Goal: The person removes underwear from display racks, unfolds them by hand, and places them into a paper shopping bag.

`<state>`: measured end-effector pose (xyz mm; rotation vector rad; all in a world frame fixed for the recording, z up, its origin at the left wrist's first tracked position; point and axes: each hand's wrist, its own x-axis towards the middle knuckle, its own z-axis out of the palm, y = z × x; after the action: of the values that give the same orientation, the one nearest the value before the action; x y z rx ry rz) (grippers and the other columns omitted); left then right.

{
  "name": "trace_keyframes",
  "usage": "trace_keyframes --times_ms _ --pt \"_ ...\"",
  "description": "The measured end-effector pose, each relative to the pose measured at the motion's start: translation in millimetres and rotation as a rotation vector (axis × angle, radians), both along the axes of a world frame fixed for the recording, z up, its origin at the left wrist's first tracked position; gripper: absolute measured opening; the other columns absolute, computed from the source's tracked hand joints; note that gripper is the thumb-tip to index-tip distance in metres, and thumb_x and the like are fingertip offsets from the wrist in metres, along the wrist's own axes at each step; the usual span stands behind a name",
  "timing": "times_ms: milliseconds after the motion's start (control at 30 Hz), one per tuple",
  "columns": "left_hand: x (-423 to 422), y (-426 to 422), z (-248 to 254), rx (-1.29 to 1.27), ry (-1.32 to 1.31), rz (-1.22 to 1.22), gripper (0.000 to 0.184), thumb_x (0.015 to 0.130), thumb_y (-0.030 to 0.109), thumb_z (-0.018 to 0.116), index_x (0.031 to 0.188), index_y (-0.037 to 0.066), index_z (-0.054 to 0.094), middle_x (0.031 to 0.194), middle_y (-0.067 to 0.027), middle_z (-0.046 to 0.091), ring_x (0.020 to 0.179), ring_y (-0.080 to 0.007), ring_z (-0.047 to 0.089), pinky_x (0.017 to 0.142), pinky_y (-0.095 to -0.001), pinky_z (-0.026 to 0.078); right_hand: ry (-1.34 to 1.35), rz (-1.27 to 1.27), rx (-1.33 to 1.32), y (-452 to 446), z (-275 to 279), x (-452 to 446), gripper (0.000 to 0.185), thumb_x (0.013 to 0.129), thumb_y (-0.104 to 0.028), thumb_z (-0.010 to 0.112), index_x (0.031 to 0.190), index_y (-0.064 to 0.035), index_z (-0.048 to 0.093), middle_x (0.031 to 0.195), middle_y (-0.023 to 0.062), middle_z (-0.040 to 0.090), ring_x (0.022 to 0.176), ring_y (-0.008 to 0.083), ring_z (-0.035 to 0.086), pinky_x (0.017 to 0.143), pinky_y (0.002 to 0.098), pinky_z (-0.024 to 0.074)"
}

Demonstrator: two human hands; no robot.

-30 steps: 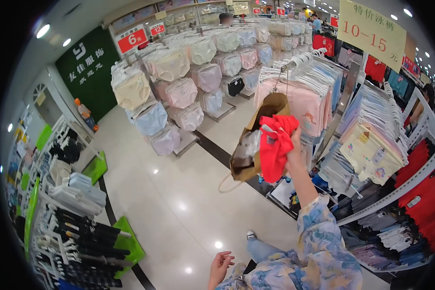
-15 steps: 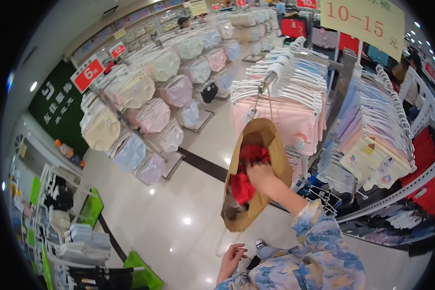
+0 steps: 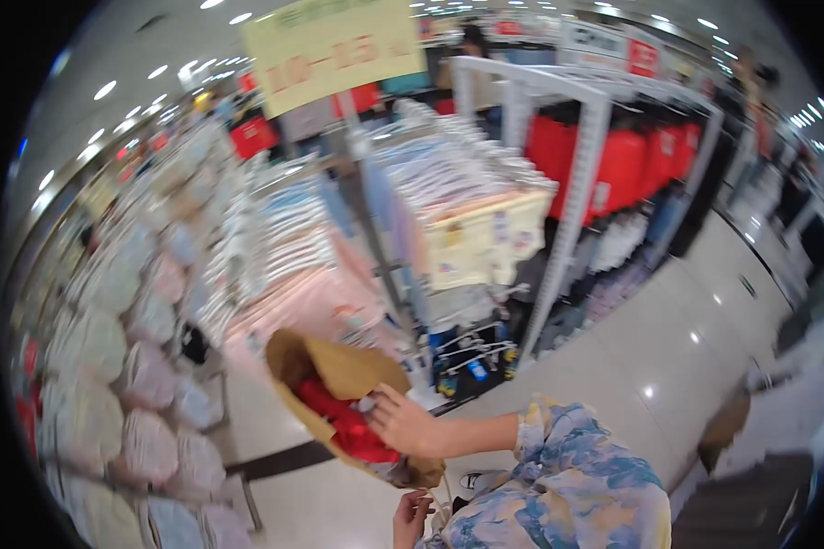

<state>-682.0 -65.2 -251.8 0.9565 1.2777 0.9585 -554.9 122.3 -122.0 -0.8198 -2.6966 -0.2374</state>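
Note:
A brown paper bag [image 3: 366, 366] is tilted in front of me, its mouth facing me. Red, shiny-looking contents [image 3: 343, 425] show inside; blur hides what they are. My right hand [image 3: 407, 425] reaches over the bag's near rim, fingers stretched into the mouth and against the red contents. A small greyish patch shows by its fingertips, too blurred to name. Below the bag is my left hand [image 3: 414, 514], its fingers curled round a thin pale handle cord [image 3: 445, 496] of the bag.
Pink garments on white hangers [image 3: 307, 297] fill a rack just behind the bag. Cream garments [image 3: 476, 242] hang to its right, beside a white metal frame [image 3: 572, 192] with red clothing. Rows of pastel underwear [image 3: 146, 375] stand at left. A yellow price sign [image 3: 334, 55] rises above.
My view has swung to the right, so the racks and bag sit further left. My right hand has drawn back from deep in the bag to its near rim. The bag tilts differently.

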Motion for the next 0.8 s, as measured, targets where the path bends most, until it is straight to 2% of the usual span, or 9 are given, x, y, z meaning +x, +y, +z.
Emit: trace_keyframes --times_ms 133,267,300,333,400,600,733,767,800 --pt "-1 9 4 -0.081 0.04 -0.119 0.024 0.087 0.013 0.057 0.108 0.003 0.052 0.089 -0.0085 0.063 0.072 -0.0151 0.062 0.062 -0.0228 0.045 0.309 -0.054 0.012 -33 13 24 0.042 0.075 -0.018 0.052 0.115 -0.0034 0.05 0.126 0.0172 0.045 0.121 0.0332 0.04 0.101 0.0477 0.0313" --pt "7 13 -10 -0.094 0.048 -0.292 0.023 0.086 0.013 0.059 0.106 0.004 0.053 0.087 -0.0084 0.063 0.073 -0.0151 0.063 0.062 -0.0232 0.046 0.496 -0.289 -0.091 -54 1 48 0.049 0.07 -0.015 0.057 0.118 -0.0095 0.052 0.121 0.0128 0.051 0.114 0.0279 0.05 0.092 0.0377 0.0442" --pt "10 11 -12 -0.084 0.019 -0.342 0.022 0.086 0.013 0.059 0.105 0.004 0.054 0.087 -0.0086 0.063 0.074 -0.0153 0.063 0.063 -0.0238 0.046 0.518 -0.369 -0.078 -62 -2 60 0.04 0.074 -0.012 0.059 0.113 -0.009 0.054 0.115 0.0105 0.056 0.102 0.0279 0.057 0.084 0.0347 0.0475" --pt "15 10 -9 -0.091 0.02 -0.359 0.022 0.086 0.013 0.059 0.105 0.004 0.054 0.087 -0.0086 0.063 0.074 -0.0153 0.063 0.063 -0.0238 0.046 0.518 -0.387 -0.081 -71 -4 71 0.04 0.074 -0.012 0.059 0.113 -0.009 0.054 0.115 0.0105 0.056 0.102 0.0279 0.057 0.084 0.0347 0.0475" --pt "24 10 0 -0.072 0.036 -0.495 0.021 0.088 0.012 0.057 0.106 0.002 0.053 0.088 -0.0097 0.062 0.077 -0.0166 0.063 0.067 -0.0262 0.049 0.735 -0.417 -0.497 -90 -8 92 0.034 0.079 -0.014 0.06 0.112 -0.0081 0.054 0.111 0.0106 0.056 0.098 0.0289 0.057 0.08 0.0356 0.0476" --pt "49 11 9 -0.078 0.056 -0.582 0.026 0.092 0.017 0.052 0.11 -0.003 0.051 0.097 -0.0109 0.061 0.085 -0.0164 0.06 0.073 -0.0273 0.05 0.483 -0.535 -0.821 -145 -70 133 0.035 0.083 -0.018 0.059 0.116 -0.009 0.052 0.107 0.0117 0.057 0.095 0.0291 0.056 0.078 0.0365 0.0466" --pt "70 6 16 -0.127 0.052 -0.579 0.034 0.095 0.028 0.046 0.107 -0.001 0.057 0.094 -0.0118 0.063 0.082 -0.0152 0.061 0.072 -0.0256 0.047 0.349 -0.414 -0.929 -177 -94 134 0.041 0.083 -0.019 0.059 0.122 -0.0086 0.05 0.107 0.0122 0.058 0.094 0.0274 0.058 0.078 0.037 0.0463" --pt "76 2 17 -0.165 0.045 -0.578 0.046 0.095 0.038 0.042 0.104 -0.004 0.059 0.095 -0.0126 0.063 0.083 -0.016 0.06 0.074 -0.0259 0.046 0.448 -0.25 -0.956 -183 -104 131 0.043 0.082 -0.019 0.06 0.122 -0.008 0.049 0.101 0.0132 0.06 0.09 0.027 0.06 0.075 0.0373 0.048" --pt "85 -2 19 -0.16 0.043 -0.531 0.046 0.095 0.038 0.042 0.104 -0.004 0.059 0.095 -0.0126 0.063 0.083 -0.016 0.06 0.074 -0.0259 0.046 0.541 -0.087 -0.987 -185 -115 135 0.044 0.081 -0.019 0.06 0.122 -0.0074 0.048 0.094 0.0143 0.062 0.085 0.0265 0.062 0.072 0.0376 0.0497"
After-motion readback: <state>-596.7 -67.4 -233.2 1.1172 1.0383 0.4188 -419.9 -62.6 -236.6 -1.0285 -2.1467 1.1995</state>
